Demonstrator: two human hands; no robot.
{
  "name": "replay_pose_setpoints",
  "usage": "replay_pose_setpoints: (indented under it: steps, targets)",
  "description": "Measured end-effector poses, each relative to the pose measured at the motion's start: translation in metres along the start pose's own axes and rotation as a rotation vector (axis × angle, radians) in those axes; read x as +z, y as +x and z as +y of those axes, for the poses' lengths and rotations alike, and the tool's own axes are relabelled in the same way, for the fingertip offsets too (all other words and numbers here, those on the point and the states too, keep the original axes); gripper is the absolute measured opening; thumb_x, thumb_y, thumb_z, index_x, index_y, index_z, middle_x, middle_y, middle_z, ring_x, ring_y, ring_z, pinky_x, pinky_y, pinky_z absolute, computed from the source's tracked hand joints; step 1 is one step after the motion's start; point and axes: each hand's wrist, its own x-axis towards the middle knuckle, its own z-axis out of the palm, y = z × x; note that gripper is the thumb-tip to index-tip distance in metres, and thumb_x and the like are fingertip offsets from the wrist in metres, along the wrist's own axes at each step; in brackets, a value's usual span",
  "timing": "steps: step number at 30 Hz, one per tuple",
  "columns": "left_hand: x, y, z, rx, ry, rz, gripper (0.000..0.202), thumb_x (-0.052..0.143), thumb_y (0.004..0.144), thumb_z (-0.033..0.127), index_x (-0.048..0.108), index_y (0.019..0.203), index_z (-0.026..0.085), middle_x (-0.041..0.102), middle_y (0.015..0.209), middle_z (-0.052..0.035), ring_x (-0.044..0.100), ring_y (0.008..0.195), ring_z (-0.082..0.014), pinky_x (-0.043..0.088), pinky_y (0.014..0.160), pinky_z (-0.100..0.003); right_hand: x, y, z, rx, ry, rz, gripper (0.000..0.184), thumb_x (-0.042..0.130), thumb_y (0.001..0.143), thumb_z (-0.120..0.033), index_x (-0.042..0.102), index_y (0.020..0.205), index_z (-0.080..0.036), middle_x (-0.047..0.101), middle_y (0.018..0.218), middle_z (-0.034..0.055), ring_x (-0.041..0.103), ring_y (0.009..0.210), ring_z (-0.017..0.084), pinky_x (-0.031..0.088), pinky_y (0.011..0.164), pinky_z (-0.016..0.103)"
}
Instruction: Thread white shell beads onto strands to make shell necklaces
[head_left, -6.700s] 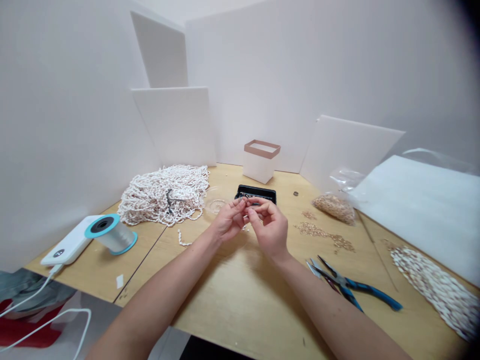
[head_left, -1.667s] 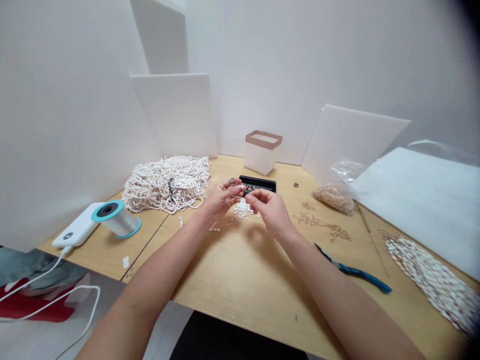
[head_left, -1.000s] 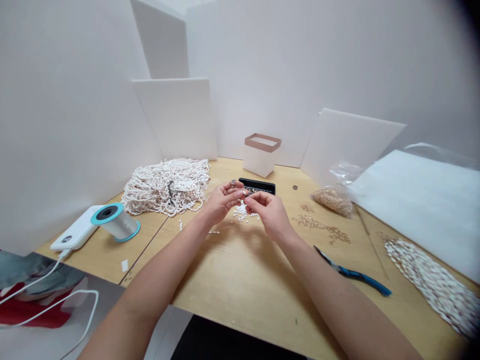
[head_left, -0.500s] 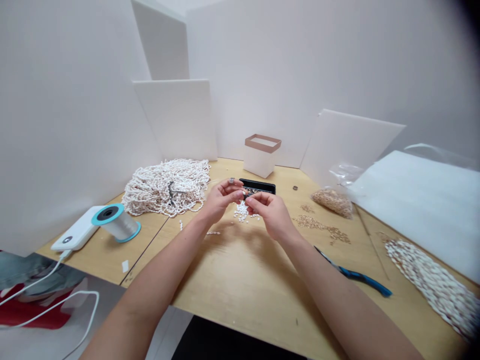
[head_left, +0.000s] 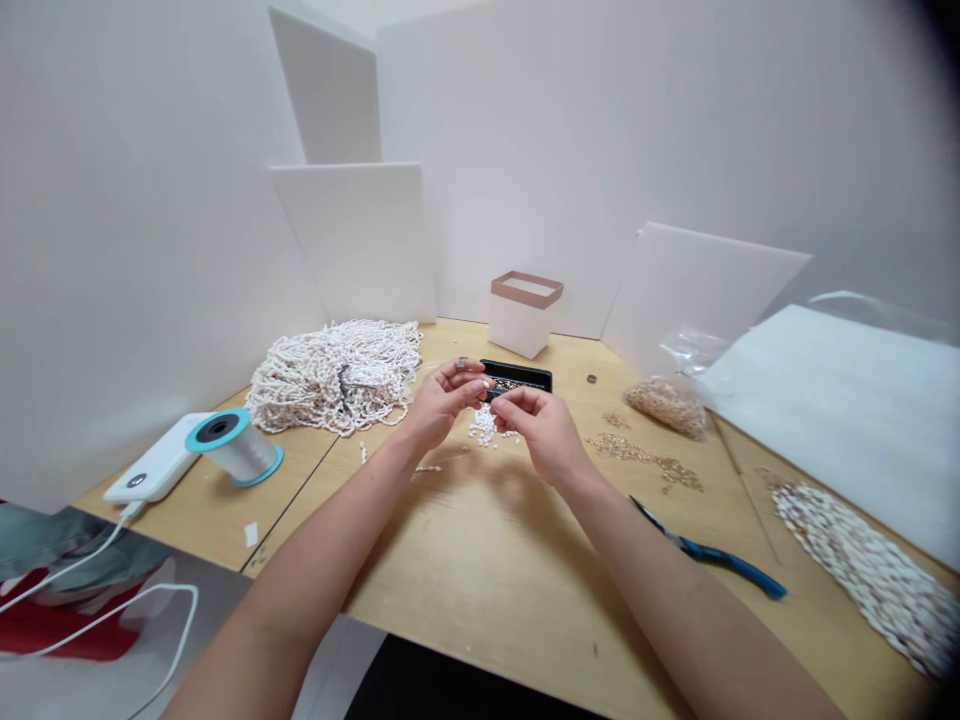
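Our left hand point(head_left: 442, 403) and right hand point(head_left: 541, 433) meet just above the black tray point(head_left: 517, 368), fingers point(head_left: 469, 378) curled together; we cannot tell whether they grip anything. Just below them, loose white beads point(head_left: 484, 428) lie scattered on the table point(head_left: 465, 560).

Wooden table point(head_left: 480, 600) with loose beads point(head_left: 484, 425)

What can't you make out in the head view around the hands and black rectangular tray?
Head view:
Anything pinched between the left hand and right hand: hidden by the fingers.
The black rectangular tray's near part: hidden by the hands.
Contents of the tray: too small to identify.
Loose white beads: too small to count.
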Motion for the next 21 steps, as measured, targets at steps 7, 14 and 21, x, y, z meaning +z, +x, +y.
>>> replay_pose_setpoints:
  steps: [7,14,21]
  targets:
    - [0.0016,-0.0003,0.0012,0.002,-0.012,-0.002,0.037,0.082,0.067,0.025,0.064,0.098,0.016,0.071,0.084,-0.0034,0.062,0.066,-0.0098,0.046,0.062,-0.022,-0.0001,-0.0013,-0.0003,-0.004,-0.006,-0.009,0.022,0.074,0.074,-0.038,0.068,0.073,-0.016,0.064,0.065,0.0032,0.056,0.062,0.014,0.046,0.062,0.029]
    - [0.0005,-0.0003,0.0003,0.017,0.026,-0.037,0.035,0.081,0.068,0.025,0.065,0.098,0.016,0.072,0.085,-0.0044,0.063,0.071,-0.0114,0.046,0.062,-0.022,-0.0005,-0.0012,-0.0008,-0.011,-0.006,-0.011,0.024,0.075,0.073,-0.038,0.068,0.073,-0.016,0.064,0.065,0.0036,0.056,0.062,0.014,0.046,0.062,0.029]
    - [0.0002,-0.0021,0.0034,0.061,0.142,-0.1,0.034,0.08,0.071,0.025,0.066,0.1,0.015,0.071,0.084,-0.0048,0.063,0.071,-0.012,0.048,0.064,-0.023,-0.0002,0.0001,-0.0013,-0.006,0.01,-0.01,0.025,0.076,0.072,-0.04,0.068,0.072,-0.016,0.064,0.065,0.0031,0.056,0.061,0.013,0.046,0.06,0.027]
